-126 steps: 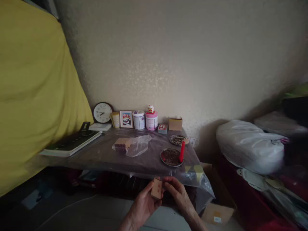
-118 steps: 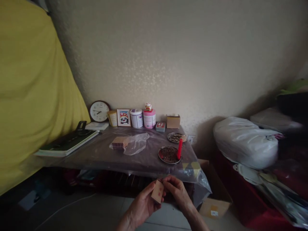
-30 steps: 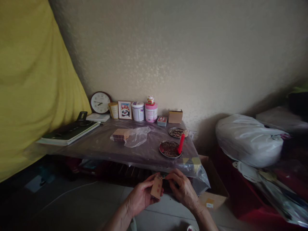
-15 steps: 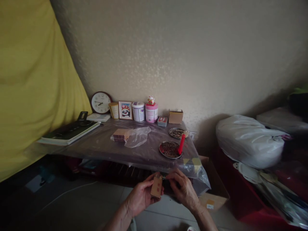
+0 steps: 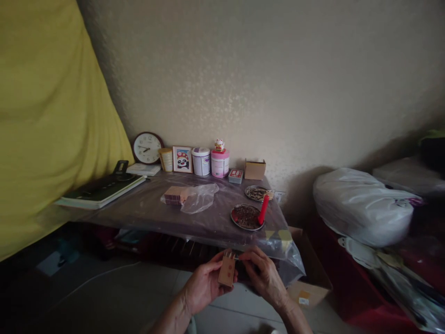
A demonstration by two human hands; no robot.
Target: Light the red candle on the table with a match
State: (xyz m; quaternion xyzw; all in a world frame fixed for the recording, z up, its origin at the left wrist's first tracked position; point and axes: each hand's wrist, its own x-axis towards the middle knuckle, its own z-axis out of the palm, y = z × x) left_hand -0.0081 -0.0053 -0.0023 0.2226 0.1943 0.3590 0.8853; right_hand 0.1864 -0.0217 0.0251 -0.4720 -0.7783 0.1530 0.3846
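My left hand [image 5: 205, 284] is wrapped round a small tan matchbox [image 5: 226, 272] with reddish marks on its face. Pale match ends show at the box's upper end. Close beside that end, my right hand [image 5: 261, 272] pinches a thin match [image 5: 237, 257], its tip by the box's upper right edge; whether it touches is too small to tell. Beyond the hands, a red candle [image 5: 263, 209] stands leaning slightly on a round metal plate [image 5: 232, 221] covered in dark residue. A second plate [image 5: 247, 195] with matchsticks on it lies behind.
On the plastic-covered table [image 5: 139, 215] lie a pack of boxes [image 5: 174, 195] in clear plastic and a large book [image 5: 104, 191]. A clock [image 5: 147, 147], a picture frame [image 5: 182, 159] and two tubs line the wall. A cardboard box [image 5: 311, 283] and white bag [image 5: 363, 206] are at right.
The view has shifted very slightly. My right fingers and the match have moved a little beside the matchbox's upper end; the left hand keeps its hold.
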